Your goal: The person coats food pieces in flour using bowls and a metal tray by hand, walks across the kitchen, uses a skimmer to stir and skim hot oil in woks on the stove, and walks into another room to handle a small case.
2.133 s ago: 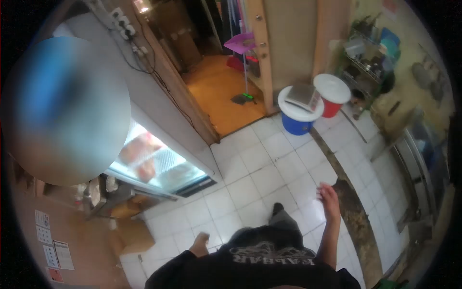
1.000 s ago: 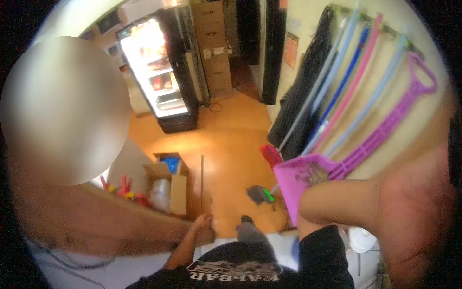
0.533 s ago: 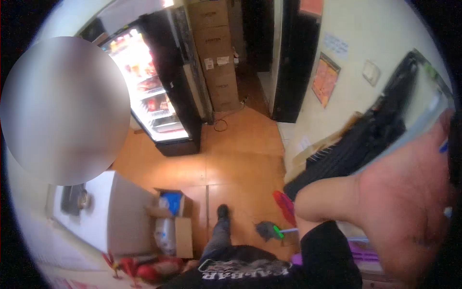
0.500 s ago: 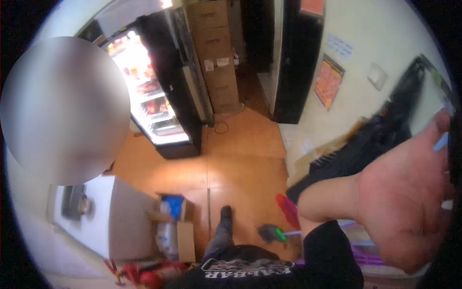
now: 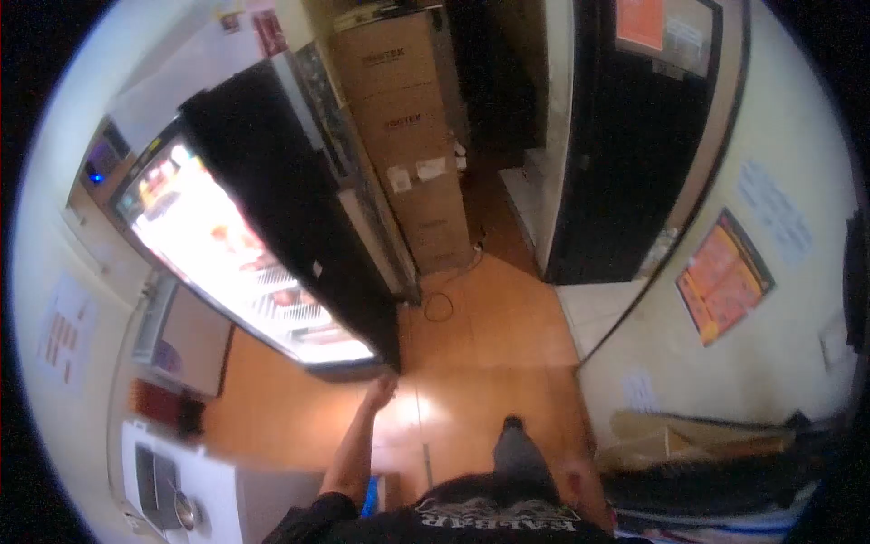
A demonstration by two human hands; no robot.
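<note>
My left hand [image 5: 382, 392] is stretched forward over the floor, low in front of the lit display fridge [image 5: 263, 154]. Its fingers look curled in, and no object shows in them. On the right, my right arm hangs low beside my body, and what seems to be my right hand [image 5: 576, 480] is blurred, so its fingers cannot be made out. It is nearest to the dark pile [image 5: 707, 480] along the right wall. Bright shelves of goods show behind the fridge's front.
Stacked cardboard boxes [image 5: 399, 100] stand beyond the fridge, next to a dark doorway. A cable [image 5: 439, 308] lies on the orange floor [image 5: 489, 354]. To the right is a black door [image 5: 625, 154]; at lower left, a white counter [image 5: 213, 476] carries a metal bowl [image 5: 186, 510].
My right hand has dropped from its raised place at the right. My left hand has come into view. The view has shifted, and the blurred area at left is gone.
</note>
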